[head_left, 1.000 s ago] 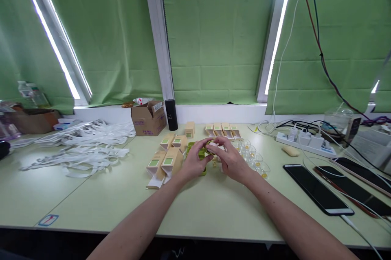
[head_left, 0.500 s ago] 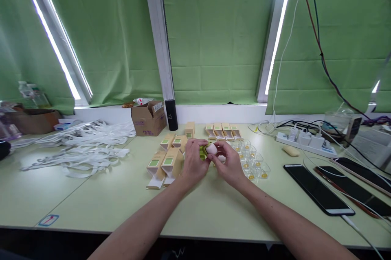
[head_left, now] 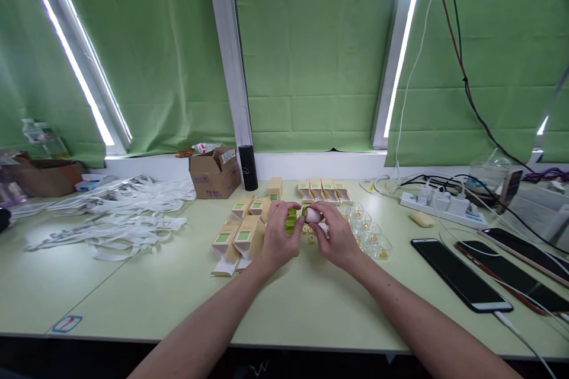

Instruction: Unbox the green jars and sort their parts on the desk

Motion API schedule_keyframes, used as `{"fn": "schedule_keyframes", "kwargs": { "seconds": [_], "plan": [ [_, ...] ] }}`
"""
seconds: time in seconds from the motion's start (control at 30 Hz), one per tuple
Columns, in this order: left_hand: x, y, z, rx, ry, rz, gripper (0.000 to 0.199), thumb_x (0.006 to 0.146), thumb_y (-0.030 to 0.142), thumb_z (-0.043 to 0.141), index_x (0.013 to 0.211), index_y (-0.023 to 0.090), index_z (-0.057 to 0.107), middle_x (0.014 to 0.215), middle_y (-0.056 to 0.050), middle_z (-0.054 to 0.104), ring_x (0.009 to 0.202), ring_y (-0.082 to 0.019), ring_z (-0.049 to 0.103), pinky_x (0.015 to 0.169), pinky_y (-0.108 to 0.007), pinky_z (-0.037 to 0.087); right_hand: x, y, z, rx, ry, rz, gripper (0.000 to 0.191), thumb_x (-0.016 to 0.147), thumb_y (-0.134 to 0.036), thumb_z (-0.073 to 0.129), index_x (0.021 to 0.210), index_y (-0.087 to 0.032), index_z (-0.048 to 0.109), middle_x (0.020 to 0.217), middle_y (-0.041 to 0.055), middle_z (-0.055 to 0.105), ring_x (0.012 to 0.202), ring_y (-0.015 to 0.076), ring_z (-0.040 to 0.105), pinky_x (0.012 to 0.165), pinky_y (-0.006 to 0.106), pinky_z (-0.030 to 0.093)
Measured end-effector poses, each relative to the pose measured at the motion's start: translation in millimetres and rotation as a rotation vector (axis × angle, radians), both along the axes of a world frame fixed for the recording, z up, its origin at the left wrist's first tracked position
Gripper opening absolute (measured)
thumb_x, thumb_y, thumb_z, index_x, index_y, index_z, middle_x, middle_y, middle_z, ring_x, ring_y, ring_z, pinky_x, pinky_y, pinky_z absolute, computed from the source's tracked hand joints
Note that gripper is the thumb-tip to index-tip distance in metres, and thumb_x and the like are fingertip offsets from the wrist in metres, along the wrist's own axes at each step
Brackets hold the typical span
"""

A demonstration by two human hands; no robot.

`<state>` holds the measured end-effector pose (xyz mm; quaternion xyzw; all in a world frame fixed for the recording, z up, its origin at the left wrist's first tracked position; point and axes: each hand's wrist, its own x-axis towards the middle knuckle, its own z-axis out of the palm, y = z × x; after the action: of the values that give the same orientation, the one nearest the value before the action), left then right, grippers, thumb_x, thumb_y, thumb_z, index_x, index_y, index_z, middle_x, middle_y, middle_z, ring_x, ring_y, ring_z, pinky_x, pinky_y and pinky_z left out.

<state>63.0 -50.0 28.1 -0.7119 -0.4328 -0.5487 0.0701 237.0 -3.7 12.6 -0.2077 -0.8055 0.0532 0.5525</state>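
Observation:
At the middle of the table my right hand (head_left: 338,235) pinches a small white rounded piece (head_left: 313,215) between thumb and fingertips. Against its left side shows a small green piece (head_left: 304,212), at the fingertips of my left hand (head_left: 280,239), which are curled closed. More green pieces (head_left: 290,222) show between the left thumb and forefinger; whether they lie behind the hand or in it I cannot tell. Clear plastic holders (head_left: 376,238) with yellow bits stand just right of my right hand. Left of my left hand lie cream cartons (head_left: 249,236) with green labels.
Several small cartons (head_left: 328,191) stand at the back. White straps (head_left: 133,219) cover the left side. A cardboard box (head_left: 215,173) and a black cylinder (head_left: 248,168) stand by the wall. Phones (head_left: 460,275), cables and a power strip (head_left: 444,207) fill the right.
The white piece has moved slightly right with my right hand. My left fingers have drawn a little away from it, and more of the green pieces shows between them.

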Motion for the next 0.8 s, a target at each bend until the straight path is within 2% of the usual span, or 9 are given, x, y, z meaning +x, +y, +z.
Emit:
{"fn": "schedule_keyframes", "kwargs": {
  "seconds": [0.1,0.27,0.63,0.8],
  "plan": [
    [-1,4,-4.1,-0.052,0.013,0.014,0.018,0.099,0.028,0.056,0.115,0.021,0.063,0.106,-0.009,0.07,0.1,-0.024,0.064,0.086,-0.038,0.055,0,0,-1.5,0.034,-0.041,-0.007,0.035,0.101,-0.02,0.049,0.136,-0.024,0.051,0.129,0.0146,0.065,0.125,0.0301,0.062,0.102,0.053,0.058],
    [-1,7,-11.6,-0.101,0.03,0.012,0.029,0.102,0.027,0.052,0.128,0.022,0.063,0.111,-0.009,0.074,0.1,-0.022,0.07,0.091,-0.038,0.056,0,2,-2.7,0.066,-0.091,-0.015,0.034,0.102,-0.022,0.05,0.136,-0.023,0.051,0.129,0.0155,0.064,0.125,0.0304,0.062,0.104,0.054,0.058],
    [1,5,-10.5,-0.123,0.015,0.021,0.026,0.1,0.025,0.053,0.119,0.024,0.07,0.111,-0.006,0.078,0.098,-0.021,0.075,0.09,-0.036,0.06,0,4,-3.3,0.081,-0.109,-0.047,0.031,0.1,-0.03,0.058,0.129,-0.023,0.054,0.121,0.0146,0.066,0.115,0.0305,0.067,0.092,0.049,0.063],
    [1,5,-11.9,-0.173,-0.047,-0.007,0.026,0.099,0.027,0.056,0.121,0.024,0.069,0.113,-0.006,0.078,0.095,-0.02,0.076,0.085,-0.033,0.063,1,3,-1.7,0.09,-0.137,-0.053,0.029,0.102,-0.024,0.052,0.131,-0.023,0.052,0.123,0.0151,0.064,0.115,0.03,0.066,0.089,0.047,0.063]
  ]
}}
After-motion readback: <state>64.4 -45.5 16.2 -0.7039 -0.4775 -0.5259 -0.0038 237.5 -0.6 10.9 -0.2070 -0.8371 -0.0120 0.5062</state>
